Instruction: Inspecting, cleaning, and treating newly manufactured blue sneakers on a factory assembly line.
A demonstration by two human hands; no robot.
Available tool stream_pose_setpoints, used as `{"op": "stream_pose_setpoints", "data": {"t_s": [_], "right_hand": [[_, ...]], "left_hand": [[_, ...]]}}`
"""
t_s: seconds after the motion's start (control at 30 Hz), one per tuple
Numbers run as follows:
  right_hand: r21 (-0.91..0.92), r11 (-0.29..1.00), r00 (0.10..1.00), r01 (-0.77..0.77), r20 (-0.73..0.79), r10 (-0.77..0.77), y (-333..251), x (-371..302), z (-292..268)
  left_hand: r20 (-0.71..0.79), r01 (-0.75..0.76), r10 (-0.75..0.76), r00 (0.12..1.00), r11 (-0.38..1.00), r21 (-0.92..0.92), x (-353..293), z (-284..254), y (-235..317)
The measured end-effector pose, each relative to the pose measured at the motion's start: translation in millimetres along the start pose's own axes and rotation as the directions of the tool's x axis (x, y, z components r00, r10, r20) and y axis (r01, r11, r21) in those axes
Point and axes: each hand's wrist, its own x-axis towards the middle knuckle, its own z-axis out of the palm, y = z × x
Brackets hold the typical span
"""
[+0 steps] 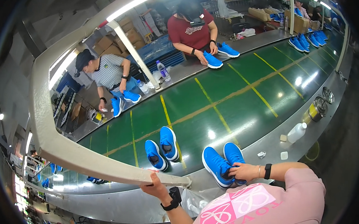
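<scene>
In front of me a pair of blue sneakers with white soles stands at the belt's near metal edge. My right hand (pixel 244 172) is closed on the collar of the right sneaker (pixel 234 154), fingers at its opening. Close beside it, touching or nearly so, is the left sneaker (pixel 216 164). My left hand (pixel 157 189) is raised by the beige frame bar (pixel 115 170); its fingers are curled, with a small reddish thing at the tips that I cannot make out. Another pair of blue sneakers (pixel 169 144) rests on the green belt, left of centre.
The green conveyor belt (pixel 244 109) has yellow lines. Along its right edge are a white bottle (pixel 297 133), metal tins (pixel 317 109) and small pale blocks (pixel 284 155). Across the belt, a person in dark red (pixel 193 35) and one in stripes (pixel 110 70) handle blue sneakers.
</scene>
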Motion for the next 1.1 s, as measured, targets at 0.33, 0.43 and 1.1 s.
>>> {"op": "stream_pose_setpoints", "data": {"t_s": [0.33, 0.43, 1.1], "right_hand": [[0.02, 0.997, 0.997, -0.075, -0.017, 0.076, -2.2, -4.7, 1.7], [0.011, 0.998, 0.998, -0.057, -0.007, 0.057, 1.7, -6.6, 0.5], [0.036, 0.998, 0.994, -0.055, -0.088, 0.058, 7.7, -11.3, 11.3]], "left_hand": [[-0.058, 0.04, -0.041, 0.998, 0.999, -0.016, -2.7, 6.9, 1.2], [-0.062, 0.031, -0.033, 0.998, 0.999, -0.026, -3.6, 10.9, 3.3], [-0.068, 0.058, -0.063, 0.996, 0.996, -0.07, -5.1, 16.6, 5.2]]}}
